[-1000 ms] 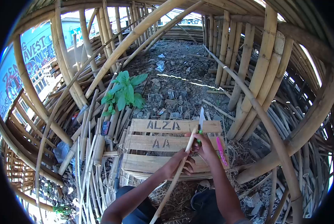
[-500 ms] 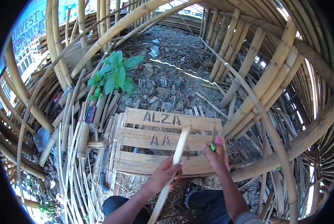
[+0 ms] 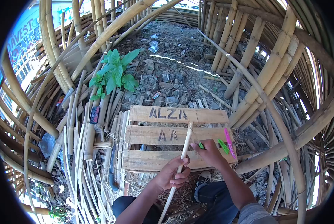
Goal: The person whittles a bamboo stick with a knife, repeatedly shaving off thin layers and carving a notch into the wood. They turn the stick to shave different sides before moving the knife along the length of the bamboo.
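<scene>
My left hand (image 3: 170, 174) is closed round the middle of a long, split bamboo strip (image 3: 187, 142). The strip stands at a slant, its far end on the slatted wooden crate (image 3: 144, 159) and its near end down between my legs. In my right hand (image 3: 210, 153) is a knife (image 3: 201, 145) with a green handle. Its thin blade, partly hard to see, is close beside the strip; whether it touches cannot be told. To the right on the crate lie a green perforated piece (image 3: 223, 146) and a long pink piece (image 3: 230, 143).
Left of the crate, a phone-like object (image 3: 94, 115) lies on bamboo poles, with a dark curved-end tool (image 3: 113, 179) below. Many thin bamboo strips (image 3: 76, 156) stand at left. A leafy plant (image 3: 116, 72) grows behind. Thick bamboo poles (image 3: 266, 84) enclose the right side.
My right hand has brought the knife left and inward, close to the strip. In my left hand the strip has turned, showing a narrower side. The camera view has shifted slightly.
</scene>
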{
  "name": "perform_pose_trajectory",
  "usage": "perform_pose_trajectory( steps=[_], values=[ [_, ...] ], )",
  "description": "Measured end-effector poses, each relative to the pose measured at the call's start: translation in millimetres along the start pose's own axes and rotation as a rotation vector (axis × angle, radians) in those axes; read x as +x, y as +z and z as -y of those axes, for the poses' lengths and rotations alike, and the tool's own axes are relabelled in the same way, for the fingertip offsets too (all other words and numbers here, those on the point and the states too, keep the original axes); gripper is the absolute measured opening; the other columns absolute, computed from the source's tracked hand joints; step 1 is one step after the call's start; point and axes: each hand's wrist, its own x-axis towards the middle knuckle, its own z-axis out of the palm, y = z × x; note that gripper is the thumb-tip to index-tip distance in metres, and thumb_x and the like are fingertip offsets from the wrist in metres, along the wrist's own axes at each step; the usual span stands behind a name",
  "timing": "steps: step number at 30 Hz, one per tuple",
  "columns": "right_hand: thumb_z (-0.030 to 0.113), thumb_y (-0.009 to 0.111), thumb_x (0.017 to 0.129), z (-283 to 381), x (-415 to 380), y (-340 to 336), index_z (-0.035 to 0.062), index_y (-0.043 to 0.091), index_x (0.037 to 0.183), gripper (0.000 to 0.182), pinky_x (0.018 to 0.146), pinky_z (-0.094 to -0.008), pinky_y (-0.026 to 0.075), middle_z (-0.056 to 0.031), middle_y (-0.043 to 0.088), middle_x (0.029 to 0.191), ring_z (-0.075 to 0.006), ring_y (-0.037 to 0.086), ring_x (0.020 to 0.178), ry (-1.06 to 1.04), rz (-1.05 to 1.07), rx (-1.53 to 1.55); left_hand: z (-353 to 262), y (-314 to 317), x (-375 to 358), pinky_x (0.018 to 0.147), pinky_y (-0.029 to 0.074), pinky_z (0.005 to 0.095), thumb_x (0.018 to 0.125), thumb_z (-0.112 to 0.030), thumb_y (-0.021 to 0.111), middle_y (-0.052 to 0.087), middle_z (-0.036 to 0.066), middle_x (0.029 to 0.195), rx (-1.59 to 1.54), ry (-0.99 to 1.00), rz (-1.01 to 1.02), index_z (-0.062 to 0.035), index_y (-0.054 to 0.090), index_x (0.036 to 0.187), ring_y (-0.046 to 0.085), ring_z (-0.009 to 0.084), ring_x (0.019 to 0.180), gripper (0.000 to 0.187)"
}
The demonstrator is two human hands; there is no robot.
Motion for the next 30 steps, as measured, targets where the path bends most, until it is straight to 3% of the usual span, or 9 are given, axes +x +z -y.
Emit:
perform_pose_trajectory(
  steps=[1, 6, 10, 14, 18, 22, 24, 25, 30],
  values=[
    [0.023, 0.060, 0.087, -0.8, -0.1, 0.6, -0.0039, 0.054, 0.063, 0.037, 0.044, -0.0363, 0.031, -0.0131, 0.040, 0.045, -0.0167, 0.037, 0.041, 0.006, -0.006, 0.010, 0.5, -3.9, 1.6, 0.027, 0.023, 0.0175, 0.093, -0.031, 0.048, 0.034, -0.003, 0.049, 0.006, 0.012, -0.029, -0.0156, 0.037, 0.083, 0.026, 0.0033, 0.032, 0.021],
    [0.023, 0.064, 0.077, -3.9, 1.3, 10.8, 0.0007, 0.062, 0.065, 0.025, 0.052, -0.0418, 0.045, -0.0199, 0.055, 0.055, -0.0376, 0.055, 0.052, -0.141, -0.033, -0.333, 1.2, -5.8, 6.4, 0.027, 0.019, 0.0187, 0.092, -0.019, 0.050, 0.030, -0.005, 0.048, 0.235, 0.045, -0.216, -0.0158, 0.038, 0.083, 0.023, 0.0030, 0.032, 0.016],
    [0.016, 0.065, 0.071, -10.6, -0.7, 25.8, -0.0001, 0.062, 0.066, 0.017, 0.052, -0.0414, 0.045, -0.0201, 0.055, 0.056, -0.0343, 0.060, 0.055, -0.221, -0.069, -0.338, 5.8, -8.3, 8.4, 0.028, 0.017, 0.0197, 0.091, -0.011, 0.050, 0.030, -0.005, 0.049, 0.263, 0.032, -0.300, -0.0156, 0.038, 0.083, 0.022, 0.0031, 0.033, 0.016],
    [0.018, 0.062, 0.073, -12.4, 14.9, 13.4, 0.0023, 0.064, 0.066, 0.017, 0.056, -0.0440, 0.048, -0.0191, 0.059, 0.060, -0.0357, 0.060, 0.057, 0.150, -0.119, -0.370, 14.6, -23.6, 8.9, 0.029, 0.018, 0.0200, 0.091, -0.013, 0.052, 0.030, -0.006, 0.052, 0.284, 0.043, -0.331, -0.0153, 0.037, 0.081, 0.025, 0.0036, 0.034, 0.018],
    [0.019, 0.061, 0.072, -24.8, 16.5, 21.9, 0.0059, 0.065, 0.066, 0.015, 0.057, -0.0434, 0.049, -0.0170, 0.060, 0.059, -0.0322, 0.061, 0.056, -0.072, -0.255, -0.491, 11.5, -17.0, 8.5, 0.029, 0.018, 0.0202, 0.091, -0.012, 0.050, 0.030, -0.006, 0.052, 0.340, 0.064, -0.381, -0.0156, 0.036, 0.080, 0.025, 0.0039, 0.034, 0.018],
    [0.017, 0.060, 0.070, -9.3, 1.4, 36.7, 0.0081, 0.067, 0.069, 0.011, 0.056, -0.0425, 0.051, -0.0144, 0.062, 0.061, -0.0304, 0.064, 0.059, -0.223, -0.105, -0.437, 12.8, -18.8, 7.9, 0.028, 0.017, 0.0187, 0.092, -0.010, 0.049, 0.029, -0.007, 0.051, 0.273, 0.043, -0.358, -0.0172, 0.039, 0.082, 0.022, 0.0029, 0.034, 0.015],
    [0.016, 0.065, 0.069, -17.3, 10.4, 34.4, 0.0055, 0.068, 0.073, 0.012, 0.058, -0.0410, 0.051, -0.0177, 0.064, 0.068, -0.0302, 0.064, 0.064, -0.171, -0.073, -0.507, 15.9, -19.7, 4.9, 0.027, 0.017, 0.0185, 0.092, -0.010, 0.049, 0.028, -0.007, 0.051, 0.257, 0.046, -0.364, -0.0171, 0.040, 0.083, 0.022, 0.0027, 0.034, 0.014],
    [0.020, 0.063, 0.071, -34.1, 30.8, 27.9, 0.0035, 0.068, 0.073, 0.017, 0.059, -0.0422, 0.051, -0.0189, 0.064, 0.070, -0.0325, 0.065, 0.065, 0.183, -0.169, -0.567, 18.6, -25.3, 2.8, 0.027, 0.018, 0.0186, 0.092, -0.012, 0.049, 0.029, -0.006, 0.051, 0.236, 0.036, -0.309, -0.0166, 0.039, 0.082, 0.022, 0.0029, 0.034, 0.014],
    [0.031, 0.059, 0.076, -98.7, 46.2, -27.5, 0.0003, 0.065, 0.069, 0.032, 0.062, -0.0446, 0.051, -0.0222, 0.063, 0.072, -0.0356, 0.064, 0.069, 0.298, -0.484, -0.538, 24.9, -8.6, -2.0, 0.028, 0.018, 0.0188, 0.092, -0.013, 0.049, 0.029, -0.006, 0.051, 0.253, 0.021, -0.220, -0.0157, 0.038, 0.081, 0.023, 0.0030, 0.034, 0.016]
  ],
)
